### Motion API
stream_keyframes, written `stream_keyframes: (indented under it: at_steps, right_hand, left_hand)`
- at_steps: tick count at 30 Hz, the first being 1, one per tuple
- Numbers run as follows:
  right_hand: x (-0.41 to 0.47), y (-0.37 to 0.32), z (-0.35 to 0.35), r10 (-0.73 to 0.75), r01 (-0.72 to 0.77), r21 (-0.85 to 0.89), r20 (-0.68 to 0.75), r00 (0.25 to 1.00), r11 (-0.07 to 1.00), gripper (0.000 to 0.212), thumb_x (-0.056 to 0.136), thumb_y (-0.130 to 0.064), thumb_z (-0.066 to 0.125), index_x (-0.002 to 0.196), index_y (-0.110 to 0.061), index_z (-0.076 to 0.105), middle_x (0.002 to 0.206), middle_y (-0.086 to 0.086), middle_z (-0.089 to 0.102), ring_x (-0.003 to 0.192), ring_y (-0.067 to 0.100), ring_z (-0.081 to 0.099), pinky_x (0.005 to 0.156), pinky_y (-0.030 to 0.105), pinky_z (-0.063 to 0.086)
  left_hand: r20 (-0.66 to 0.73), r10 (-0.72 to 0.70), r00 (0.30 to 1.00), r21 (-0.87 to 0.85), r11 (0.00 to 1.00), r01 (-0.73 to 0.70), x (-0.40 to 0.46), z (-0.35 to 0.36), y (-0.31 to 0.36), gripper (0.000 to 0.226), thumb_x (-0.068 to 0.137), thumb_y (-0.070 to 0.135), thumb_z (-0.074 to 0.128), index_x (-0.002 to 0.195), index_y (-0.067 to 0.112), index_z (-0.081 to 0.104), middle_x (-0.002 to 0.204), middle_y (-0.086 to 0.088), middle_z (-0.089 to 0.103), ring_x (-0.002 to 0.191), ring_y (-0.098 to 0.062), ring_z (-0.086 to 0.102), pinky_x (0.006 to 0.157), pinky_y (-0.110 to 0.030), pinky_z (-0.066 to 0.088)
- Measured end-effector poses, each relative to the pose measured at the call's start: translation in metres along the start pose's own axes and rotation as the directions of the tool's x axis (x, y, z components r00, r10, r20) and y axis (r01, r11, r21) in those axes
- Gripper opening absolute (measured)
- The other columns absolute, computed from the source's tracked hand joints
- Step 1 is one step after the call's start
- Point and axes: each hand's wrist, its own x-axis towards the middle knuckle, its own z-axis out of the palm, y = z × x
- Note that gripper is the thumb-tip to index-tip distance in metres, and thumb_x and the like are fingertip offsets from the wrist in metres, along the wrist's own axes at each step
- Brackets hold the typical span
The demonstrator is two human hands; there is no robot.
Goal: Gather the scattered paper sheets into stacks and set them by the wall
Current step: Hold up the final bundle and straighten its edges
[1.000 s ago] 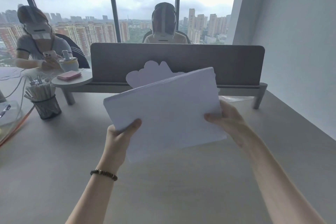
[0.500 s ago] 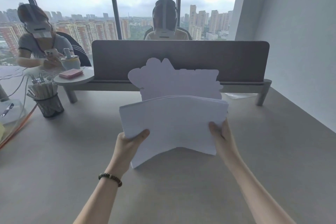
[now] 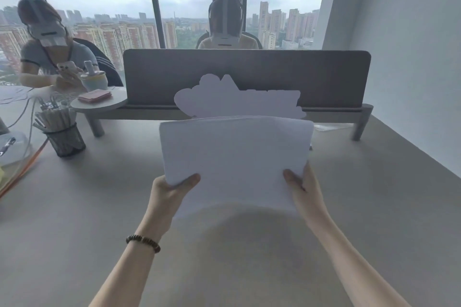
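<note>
A stack of white paper sheets [image 3: 234, 157] stands nearly upright over the middle of the grey desk [image 3: 374, 207], its lower edge at or just above the desktop. My left hand [image 3: 172, 194] grips its lower left corner, thumb on the front. My right hand [image 3: 303, 189] grips its lower right side. Behind the stack a white cut-out shape [image 3: 224, 99] leans against the grey desk divider [image 3: 324, 77]. The white wall [image 3: 411, 70] runs along the desk's right side.
A black mesh cup of pens [image 3: 65, 138] stands at the left, with cables and a clear tray beside it. A round shelf [image 3: 99, 104] holds a pink notepad. Two people sit beyond the divider. A thin clear sheet [image 3: 329, 127] lies under the divider's right end.
The stack has swung from a tilted, slanted hold to nearly upright and squared, and come down towards the desk. Both hands have shifted to its lower corners.
</note>
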Motion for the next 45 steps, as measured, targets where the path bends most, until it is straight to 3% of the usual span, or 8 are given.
stream_keyframes:
  at_steps: [7,10,14,19,28,34,40,45]
  right_hand:
    - [-0.003,0.001,-0.002,0.046,-0.045,-0.03,0.02,0.999,0.999,0.041,0.101,-0.006,0.054,0.132,-0.033,0.052,0.114,-0.025,0.066,0.095,-0.022,0.061,0.088,0.017,0.049]
    - [0.002,-0.008,-0.006,0.017,-0.017,-0.006,-0.019,1.0,1.0,0.037,0.099,-0.011,0.054,0.133,-0.026,0.056,0.109,-0.022,0.069,0.095,-0.014,0.064,0.089,0.027,0.051]
    - [0.002,-0.019,-0.002,0.01,-0.001,0.125,-0.07,0.997,0.992,0.036,0.099,-0.011,0.055,0.121,-0.039,0.058,0.111,-0.019,0.073,0.104,0.0,0.068,0.092,0.034,0.052]
    - [-0.008,-0.035,0.024,0.049,0.001,0.336,-0.141,0.989,0.942,0.039,0.095,-0.016,0.057,0.13,-0.033,0.057,0.122,-0.009,0.071,0.117,0.017,0.065,0.106,0.049,0.047]
    - [-0.06,-0.044,0.065,0.106,-0.039,0.574,-0.084,0.991,0.818,0.036,0.104,-0.011,0.052,0.137,-0.023,0.053,0.135,0.003,0.065,0.128,0.025,0.059,0.108,0.049,0.044]
    - [-0.027,-0.051,0.026,0.208,-0.175,0.656,0.028,0.978,0.734,0.031,0.093,0.005,0.061,0.111,-0.02,0.063,0.11,0.008,0.067,0.085,0.019,0.064,0.07,0.03,0.047]
    - [0.025,-0.094,-0.019,-0.011,-0.008,0.133,0.143,0.99,0.991,0.044,0.093,-0.022,0.072,0.132,-0.036,0.059,0.096,-0.006,0.075,0.075,-0.002,0.066,0.071,0.024,0.044]
    - [0.037,-0.115,0.001,-0.127,0.14,-0.025,0.285,0.95,0.99,0.018,0.103,-0.028,0.055,0.118,-0.021,0.061,0.075,-0.018,0.069,0.066,-0.006,0.061,0.063,0.017,0.046]
  left_hand:
    - [0.08,-0.104,0.991,0.074,0.992,0.098,-0.006,-0.001,-0.007,0.023,0.08,0.013,0.082,0.103,0.016,0.077,0.106,-0.004,0.079,0.106,-0.026,0.072,0.096,-0.042,0.055]
    - [0.118,-0.128,0.985,0.071,0.99,0.12,0.002,-0.003,0.014,0.05,0.063,0.042,0.088,0.103,0.013,0.078,0.107,-0.009,0.079,0.105,-0.03,0.073,0.098,-0.048,0.055]
    - [0.18,-0.125,0.976,-0.391,0.901,0.188,0.003,-0.006,0.037,0.037,0.08,0.044,0.069,0.102,0.017,0.08,0.109,-0.01,0.078,0.091,-0.024,0.076,0.073,-0.033,0.062]
    - [0.227,0.031,0.973,-0.833,0.525,0.177,-0.009,0.019,0.048,0.071,0.089,0.059,0.056,0.142,0.013,0.052,0.132,-0.01,0.066,0.119,-0.029,0.064,0.1,-0.041,0.052]
    - [0.009,-0.142,0.99,-0.654,0.748,0.113,-0.024,0.091,0.059,0.044,0.096,0.023,0.064,0.135,0.004,0.059,0.135,-0.017,0.064,0.123,-0.037,0.062,0.105,-0.058,0.047]
    - [-0.071,-0.154,0.986,-0.541,0.836,0.091,-0.014,0.071,0.07,0.017,0.093,0.012,0.067,0.108,0.008,0.074,0.108,-0.009,0.077,0.1,-0.03,0.073,0.087,-0.043,0.058]
    - [-0.064,-0.106,0.992,-0.426,0.902,0.069,-0.001,0.049,0.073,0.012,0.089,0.012,0.069,0.097,0.012,0.079,0.101,-0.008,0.077,0.102,-0.033,0.07,0.097,-0.056,0.052]
    - [-0.004,0.0,1.0,-0.301,0.954,-0.001,0.0,0.049,0.068,0.009,0.087,0.007,0.072,0.089,0.009,0.081,0.095,-0.01,0.078,0.092,-0.029,0.072,0.092,-0.051,0.055]
